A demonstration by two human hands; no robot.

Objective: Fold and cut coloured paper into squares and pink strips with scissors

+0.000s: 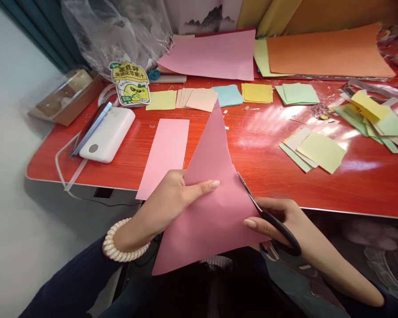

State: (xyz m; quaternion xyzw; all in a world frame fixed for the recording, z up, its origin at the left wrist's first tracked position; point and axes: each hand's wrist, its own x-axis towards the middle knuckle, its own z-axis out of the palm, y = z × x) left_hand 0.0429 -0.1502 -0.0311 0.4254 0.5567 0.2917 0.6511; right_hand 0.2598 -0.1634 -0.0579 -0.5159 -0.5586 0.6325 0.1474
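A sheet of pink paper (pixel 205 221) is held up in front of the table edge, tapering to a narrow point at its top. My left hand (pixel 175 194) is closed on its left side, thumb lying on the front face and fingers hidden behind. My right hand (pixel 281 221) grips black-handled scissors (pixel 278 227) at the sheet's right edge. One scissor blade shows along that edge; the other is hidden behind the paper. Left of the held sheet, a pink paper strip (pixel 167 150) lies on the table.
On the red table (pixel 258 176) sit a white power bank (pixel 108 134), a yellow pouch (pixel 131 86) and small paper stacks, including blue (pixel 230 96) and yellow (pixel 257 92). Loose green slips (pixel 321 152) lie at right. Large pink (pixel 215 55) and orange sheets (pixel 325 51) stand behind.
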